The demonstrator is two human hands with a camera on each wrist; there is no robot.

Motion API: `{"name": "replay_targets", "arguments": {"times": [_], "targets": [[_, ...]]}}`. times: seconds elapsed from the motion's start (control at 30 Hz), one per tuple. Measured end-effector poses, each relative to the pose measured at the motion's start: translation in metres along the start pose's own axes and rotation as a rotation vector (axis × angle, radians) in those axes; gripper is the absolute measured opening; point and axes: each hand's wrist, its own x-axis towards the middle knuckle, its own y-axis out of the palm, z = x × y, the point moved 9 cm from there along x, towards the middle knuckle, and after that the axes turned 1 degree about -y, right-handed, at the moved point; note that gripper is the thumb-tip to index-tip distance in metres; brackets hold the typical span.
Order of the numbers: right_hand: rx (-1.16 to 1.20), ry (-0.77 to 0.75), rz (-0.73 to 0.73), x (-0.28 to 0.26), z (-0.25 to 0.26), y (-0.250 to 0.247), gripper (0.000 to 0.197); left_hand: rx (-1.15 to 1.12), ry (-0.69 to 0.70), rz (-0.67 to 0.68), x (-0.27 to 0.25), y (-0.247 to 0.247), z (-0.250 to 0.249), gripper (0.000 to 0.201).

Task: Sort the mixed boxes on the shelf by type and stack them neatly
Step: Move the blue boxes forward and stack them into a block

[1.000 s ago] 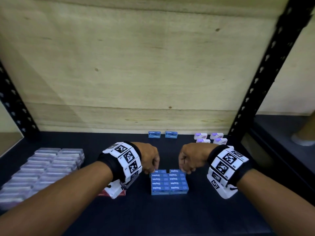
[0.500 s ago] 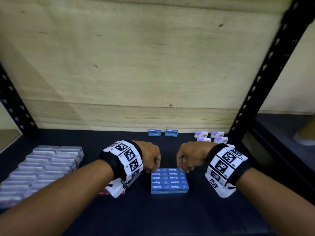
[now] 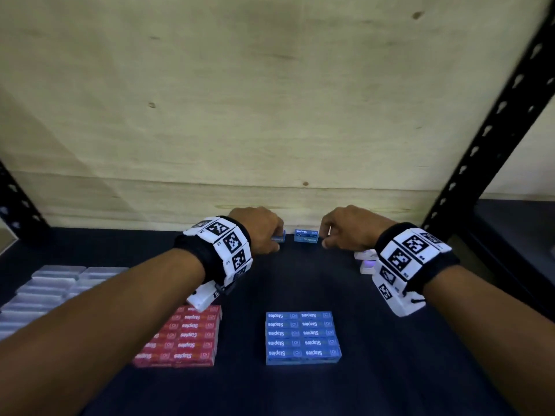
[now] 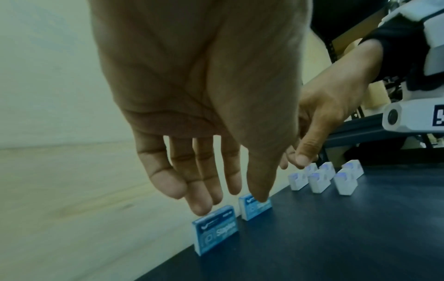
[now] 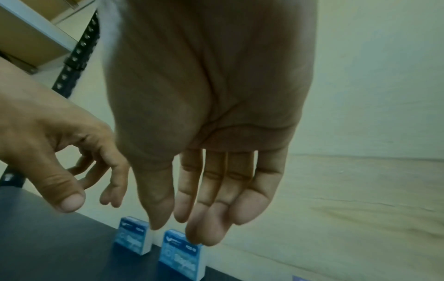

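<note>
Two small blue staples boxes stand upright against the plywood back wall. My left hand (image 3: 274,238) (image 4: 228,203) reaches over the left blue box (image 4: 216,233), fingers straight, fingertips (image 4: 199,209) at its top edge; whether they touch it I cannot tell. My right hand (image 3: 326,238) (image 5: 182,232) hovers with relaxed fingers just above and right of the right blue box (image 3: 306,236) (image 5: 182,252). Neither hand holds anything. A flat stack of blue staples boxes (image 3: 303,337) lies at the shelf's front centre, and a red stack (image 3: 186,337) lies left of it, partly under my left forearm.
Several clear plastic cases (image 3: 51,283) are lined up at the far left. Small white boxes with purple tops (image 4: 321,178) stand at the back right, beside my right wrist. Black perforated shelf posts (image 3: 492,139) frame both sides. The dark shelf surface (image 3: 300,280) runs between the hands and the stacks.
Both hands left the blue stack and reached forward to the two blue boxes at the back wall. Their fingers went from curled to extended.
</note>
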Motion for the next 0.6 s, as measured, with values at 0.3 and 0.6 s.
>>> {"name": "replay_targets", "arguments": {"times": [0.3, 0.6], "targets": [[-0.151, 0.004, 0.026, 0.045, -0.005, 0.007, 0.037, 0.083, -0.003, 0.047, 0.044, 0.009, 0.019, 0.04], [-0.147, 0.022, 0.042, 0.061, -0.003, 0.013, 0.019, 0.033, 0.008, 0.078, 0.055, 0.009, 0.015, 0.027]]}}
